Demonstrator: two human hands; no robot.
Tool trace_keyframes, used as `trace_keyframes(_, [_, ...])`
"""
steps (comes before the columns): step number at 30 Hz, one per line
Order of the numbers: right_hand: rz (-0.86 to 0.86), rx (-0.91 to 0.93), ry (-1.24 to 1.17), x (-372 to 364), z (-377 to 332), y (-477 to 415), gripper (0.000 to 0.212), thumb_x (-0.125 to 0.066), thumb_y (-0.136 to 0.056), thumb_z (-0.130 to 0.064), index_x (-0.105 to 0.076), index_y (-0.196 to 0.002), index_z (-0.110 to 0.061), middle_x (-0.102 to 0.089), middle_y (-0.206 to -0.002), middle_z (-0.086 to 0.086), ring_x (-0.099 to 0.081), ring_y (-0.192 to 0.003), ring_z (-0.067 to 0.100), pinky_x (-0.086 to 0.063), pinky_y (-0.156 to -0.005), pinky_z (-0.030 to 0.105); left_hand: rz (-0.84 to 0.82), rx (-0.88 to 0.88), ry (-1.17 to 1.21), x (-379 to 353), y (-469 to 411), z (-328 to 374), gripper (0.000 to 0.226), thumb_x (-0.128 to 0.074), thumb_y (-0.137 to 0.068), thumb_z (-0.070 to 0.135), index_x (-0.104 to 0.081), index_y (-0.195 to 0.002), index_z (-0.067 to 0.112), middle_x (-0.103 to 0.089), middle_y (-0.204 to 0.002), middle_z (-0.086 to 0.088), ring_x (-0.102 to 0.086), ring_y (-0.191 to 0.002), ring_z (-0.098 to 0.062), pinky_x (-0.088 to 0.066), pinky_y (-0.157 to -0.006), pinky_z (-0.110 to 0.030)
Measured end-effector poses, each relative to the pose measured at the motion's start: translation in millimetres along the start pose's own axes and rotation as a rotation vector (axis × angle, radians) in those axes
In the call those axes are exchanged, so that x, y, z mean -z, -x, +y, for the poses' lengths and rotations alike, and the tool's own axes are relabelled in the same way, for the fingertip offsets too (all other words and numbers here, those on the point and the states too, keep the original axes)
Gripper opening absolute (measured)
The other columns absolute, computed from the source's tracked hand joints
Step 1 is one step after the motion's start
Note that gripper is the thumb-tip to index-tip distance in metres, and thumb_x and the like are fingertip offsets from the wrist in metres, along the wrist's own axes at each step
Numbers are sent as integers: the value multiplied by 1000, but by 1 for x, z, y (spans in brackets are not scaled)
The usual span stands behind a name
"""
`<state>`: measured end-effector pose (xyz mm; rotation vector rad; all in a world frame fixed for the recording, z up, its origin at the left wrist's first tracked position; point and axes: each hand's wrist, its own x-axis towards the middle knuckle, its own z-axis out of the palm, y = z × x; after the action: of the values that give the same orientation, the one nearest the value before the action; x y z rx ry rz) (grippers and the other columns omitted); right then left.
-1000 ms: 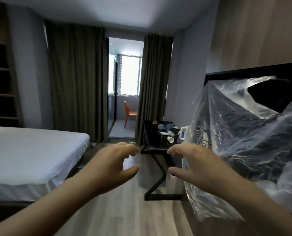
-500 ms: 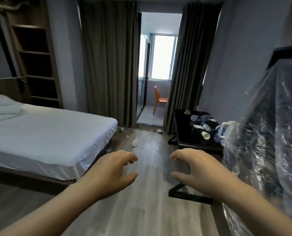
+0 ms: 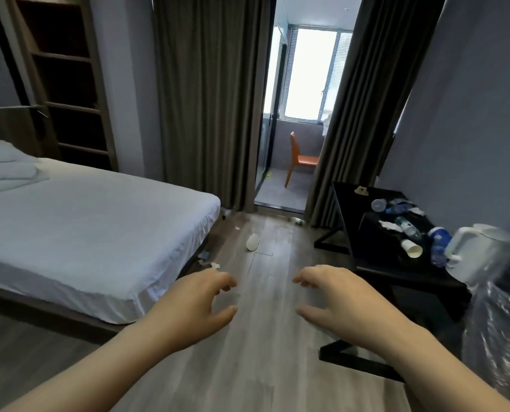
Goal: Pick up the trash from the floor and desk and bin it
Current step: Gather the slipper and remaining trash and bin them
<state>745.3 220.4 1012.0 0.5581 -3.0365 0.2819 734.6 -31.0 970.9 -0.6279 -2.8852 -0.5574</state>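
Now: view has swung down and left over last second. Plastic bag [image 3: 497, 337] slid to 3 o'clock edge; floor litter now exposed, so pickup can start.
Left hand [image 3: 194, 307], right hand [image 3: 340, 301]: empty, fingers loosely curled, apart.
Floor cup [image 3: 252, 242]: 12 o'clock beyond hands, on side, long axis roughly 12–6, mouth seemingly toward 6.
Desk cup [image 3: 411, 248]: 2 o'clock, on side, mouth toward 4.

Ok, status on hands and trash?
Left hand, right hand open, empty. Paper cup lying on floor ahead; bottles on desk untouched. Floor between looks passable.
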Motion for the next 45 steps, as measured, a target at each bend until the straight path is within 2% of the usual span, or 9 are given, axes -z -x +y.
trace_keyframes(8, [-83,-69,-29,-32,28,-113,46,-61,-83,-48,-53,-126,-36,-57,-120,-18,-53,-111,2,-44,-92,22,-66,21,65,-29,-90,-73,37,-61,-84,44,-56,-118,29,-58,-113,14,-56,-97,0,-41,-81,-14])
trace_keyframes(17, [-104,-55,-69,-63,90,-258,47,-62,-83,-46,-54,-127,-33,-57,-119,-16,-53,-111,4,-44,-93,24,-86,90,76,-61,-219,-153,46,-60,-85,45,-51,-127,28,-55,-122,13,-54,-103,-1,-43,-89,-17])
trace_keyframes(23, [-129,-44,-97,-67,139,-366,48,-62,-83,-44,-53,-129,-33,-57,-123,-14,-54,-112,4,-44,-93,24,-76,108,67,-74,-322,-196,47,-60,-85,46,-50,-128,29,-53,-122,15,-47,-96,4,-35,-81,-9])
trace_keyframes(33, [-214,-60,-121,-92,196,-504,47,-62,-83,-42,-54,-129,-32,-59,-123,-12,-54,-113,6,-43,-91,24,-143,185,121,-117,-453,-274,56,-61,-83,49,-46,-132,29,-50,-129,12,-50,-107,-3,-37,-87,-13])
trace_keyframes(41, [-234,-117,-159,-106,231,-636,49,-62,-85,-40,-53,-131,-30,-58,-127,-11,-54,-114,4,-43,-91,21,-156,165,171,-138,-577,-353,54,-61,-82,47,-47,-131,27,-51,-124,9,-52,-105,-5,-43,-88,-19])
trace_keyframes(45, [-277,-164,-160,-109,245,-697,50,-61,-87,-42,-50,-134,-30,-55,-131,-10,-52,-118,7,-44,-96,24,-185,170,191,-140,-634,-392,53,-60,-81,48,-47,-128,28,-52,-122,11,-52,-102,-2,-45,-86,-20])
